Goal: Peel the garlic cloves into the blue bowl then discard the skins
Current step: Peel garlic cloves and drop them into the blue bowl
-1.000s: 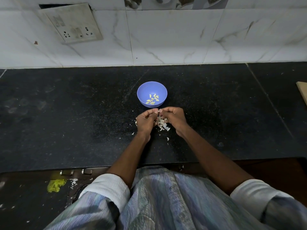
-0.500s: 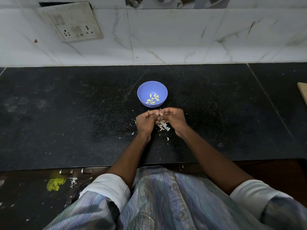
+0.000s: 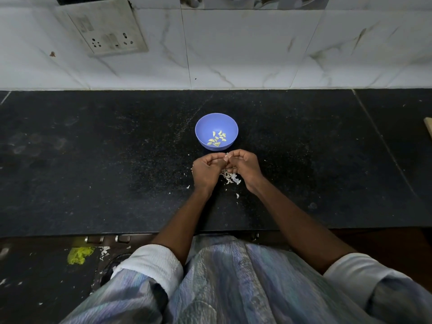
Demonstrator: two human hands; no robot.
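Both hands, left hand (image 3: 207, 170) and right hand (image 3: 245, 166), pinch something (hidden) near blue bowl (image 3: 203, 134).

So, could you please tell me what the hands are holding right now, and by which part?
Both hands, left and right, pinch a small pale garlic clove between their fingertips; which part of it cannot be told.

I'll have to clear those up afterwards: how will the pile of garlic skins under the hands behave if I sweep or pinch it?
The garlic skins look like thin, curled white flakes, so probably very light and floppy. Stray bits already lie apart on the black counter, so a sweep would likely scatter some. Pinching may crumple them rather than lift all.
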